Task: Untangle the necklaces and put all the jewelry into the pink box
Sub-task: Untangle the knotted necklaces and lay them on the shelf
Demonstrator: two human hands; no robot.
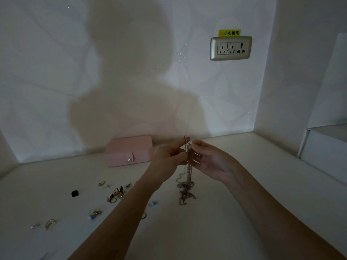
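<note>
A bunch of tangled silver necklace chains (188,173) hangs from both my hands above the white tabletop, and its lower end lies in a knotted heap (185,195) on the surface. My left hand (170,156) pinches the chains near the top. My right hand (208,158) pinches them from the other side, fingertips almost touching the left ones. The pink box (129,151) stands shut with its snap tab fastened, against the back wall to the left of my hands.
Gold earrings and rings (115,194) lie scattered on the tabletop (234,212) at the left, with a small black piece (74,193), blue-stoned pieces (153,203) and a gold hoop (49,223). A white box (323,152) sits at the right. A wall socket (231,48) is above.
</note>
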